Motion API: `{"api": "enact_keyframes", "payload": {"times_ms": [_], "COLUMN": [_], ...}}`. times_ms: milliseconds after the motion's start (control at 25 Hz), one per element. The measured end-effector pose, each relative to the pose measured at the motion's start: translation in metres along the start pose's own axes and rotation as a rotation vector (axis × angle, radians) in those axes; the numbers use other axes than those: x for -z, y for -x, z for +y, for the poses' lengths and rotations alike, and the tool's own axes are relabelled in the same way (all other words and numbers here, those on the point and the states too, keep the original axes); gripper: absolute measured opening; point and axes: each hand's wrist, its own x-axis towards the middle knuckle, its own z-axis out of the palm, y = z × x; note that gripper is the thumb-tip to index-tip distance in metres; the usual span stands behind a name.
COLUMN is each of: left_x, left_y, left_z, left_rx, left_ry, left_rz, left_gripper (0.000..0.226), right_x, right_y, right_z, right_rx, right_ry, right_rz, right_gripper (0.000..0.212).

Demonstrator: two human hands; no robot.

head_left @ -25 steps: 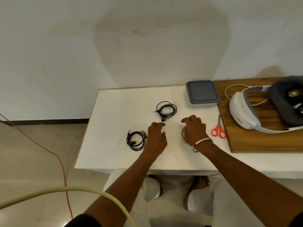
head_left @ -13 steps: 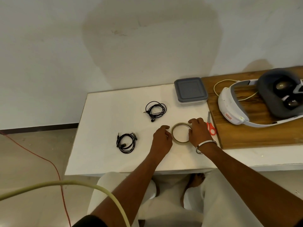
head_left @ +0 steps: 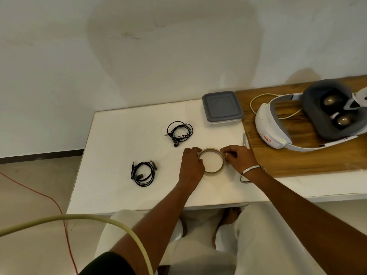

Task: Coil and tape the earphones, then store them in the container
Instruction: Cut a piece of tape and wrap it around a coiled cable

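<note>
I grip the tape roll (head_left: 211, 160) from both sides — left hand (head_left: 191, 165), right hand (head_left: 239, 158). The 2 earphones (head_left: 180, 132) (head_left: 143, 172) lie coiled but untaped left of it; the container (head_left: 222, 108) beyond it is lidded — taping and storing remain.

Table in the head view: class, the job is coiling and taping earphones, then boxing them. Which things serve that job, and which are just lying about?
Belong to the job:
- near earphones
- far earphones
- tape roll, held by left hand and right hand
- scissors
- lidded container

Just lying about:
- headset with its cable
- wooden board
- red floor wire
</note>
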Motion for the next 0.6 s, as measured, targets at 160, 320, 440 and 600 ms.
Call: {"api": "enact_keyframes", "payload": {"times_ms": [160, 320, 440, 600], "left_x": [0.004, 0.007, 0.013, 0.021], "left_y": [-0.002, 0.003, 0.007, 0.012], "left_z": [0.0, -0.001, -0.003, -0.005], "left_rx": [-0.018, -0.036, -0.053, -0.007], "left_ry": [-0.013, 0.0, -0.008, -0.006], "left_rz": [-0.026, -0.013, 0.007, 0.005], "left_gripper": [0.037, 0.036, 0.034, 0.034], "right_x": [0.005, -0.001, -0.006, -0.01], "right_y": [0.001, 0.001, -0.001, 0.003], "right_z": [-0.001, -0.013, -0.02, -0.03], "right_rx": [-0.036, -0.036, -0.052, -0.097], "right_ry": [-0.126, -0.041, -0.015, -0.092], "right_rz": [-0.013, 0.032, 0.062, 0.046], "right_gripper": [0.017, 0.02, 0.018, 0.019]}}
